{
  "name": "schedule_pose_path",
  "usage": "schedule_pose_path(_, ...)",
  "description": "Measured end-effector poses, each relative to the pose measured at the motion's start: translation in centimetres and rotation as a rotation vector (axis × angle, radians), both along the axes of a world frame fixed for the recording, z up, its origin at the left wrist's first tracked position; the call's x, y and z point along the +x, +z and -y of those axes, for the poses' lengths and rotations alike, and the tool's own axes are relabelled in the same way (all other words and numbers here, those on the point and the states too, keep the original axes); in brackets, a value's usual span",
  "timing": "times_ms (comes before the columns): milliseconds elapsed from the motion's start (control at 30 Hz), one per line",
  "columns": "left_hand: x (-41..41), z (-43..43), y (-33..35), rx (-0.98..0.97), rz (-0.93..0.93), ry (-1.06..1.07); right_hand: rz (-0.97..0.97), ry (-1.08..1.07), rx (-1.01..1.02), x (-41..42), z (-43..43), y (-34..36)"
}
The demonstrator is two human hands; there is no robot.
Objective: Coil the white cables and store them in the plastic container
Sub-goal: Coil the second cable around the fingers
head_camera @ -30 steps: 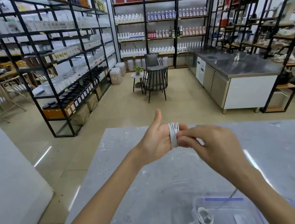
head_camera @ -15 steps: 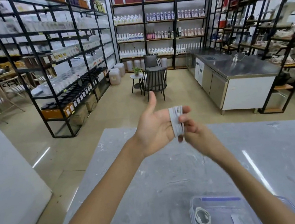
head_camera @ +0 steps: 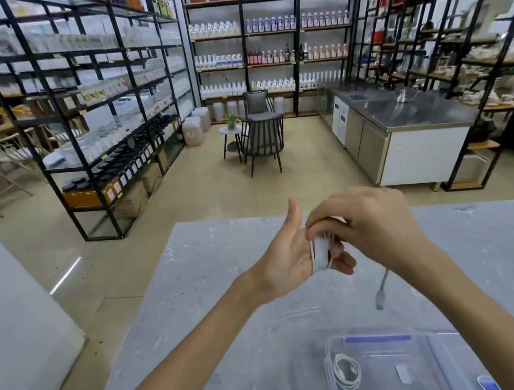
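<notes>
One white cable [head_camera: 320, 253] is wound round the fingers of the left hand [head_camera: 284, 264], thumb at twelve o'clock; the right hand [head_camera: 364, 222] is pinched on its turns. Winding seems nearly done: the dangling plug [head_camera: 380, 297] needs tucking before storage in the plastic container [head_camera: 378, 339] at six o'clock, where a coiled cable [head_camera: 346, 375] lies.

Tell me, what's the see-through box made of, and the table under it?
The box looks like clear, smooth plastic: the coiled cable inside shows through its walls. The table looks like polished grey stone, marbled with pale streaks and reflecting light, though it could be an imitation.
</notes>
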State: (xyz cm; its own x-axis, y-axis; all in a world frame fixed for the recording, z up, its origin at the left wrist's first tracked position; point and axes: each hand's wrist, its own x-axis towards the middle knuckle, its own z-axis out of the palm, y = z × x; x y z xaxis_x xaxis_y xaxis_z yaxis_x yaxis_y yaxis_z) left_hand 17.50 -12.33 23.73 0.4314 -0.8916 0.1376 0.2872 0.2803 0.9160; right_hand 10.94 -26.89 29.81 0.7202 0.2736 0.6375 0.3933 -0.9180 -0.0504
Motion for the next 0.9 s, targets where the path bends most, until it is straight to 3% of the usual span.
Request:
schedule_pose_path(100,-0.3,-0.5,1.0,-0.027,-0.065,-0.061,-0.013,0.099,0.231,1.8,0.9,0.2)
schedule_pose_path(167,-0.6,-0.8,1.2,-0.033,-0.097,-0.144,-0.12,0.112,0.471,3.1,1.2,-0.1)
schedule_pose_path(333,-0.1,-1.2,1.6,-0.161,-0.289,-0.202,-0.702,0.199,0.991,3.3,-0.8,-3.5)
schedule_pose_path(367,0.5,-1.6,1.7,-0.185,-0.339,-0.171,-0.733,0.162,1.01,2.8,-1.5,-4.8)
schedule_pose_path(467,2.3,-2.8,1.7,-0.211,-0.431,-0.029,-0.618,0.136,0.607,0.8,-2.7,-8.3)
schedule_pose_path(567,3.5,-3.2,1.0,-0.181,-0.44,0.14,-0.629,0.163,0.239,-1.5,-3.1,-9.0)
schedule_pose_path(633,3.7,-3.0,0.4,-0.142,-0.439,0.187,-0.427,0.091,0.009,-2.2,-3.1,-8.2)
schedule_pose_path(767,2.3,-2.1,-0.8,0.004,-0.312,0.08,-0.038,0.076,-0.045,-2.2,-2.3,-4.7)
schedule_pose_path(900,0.4,-1.0,-0.8,0.012,-0.097,-0.061,0.015,0.149,0.03,-0.6,-0.5,-2.9)
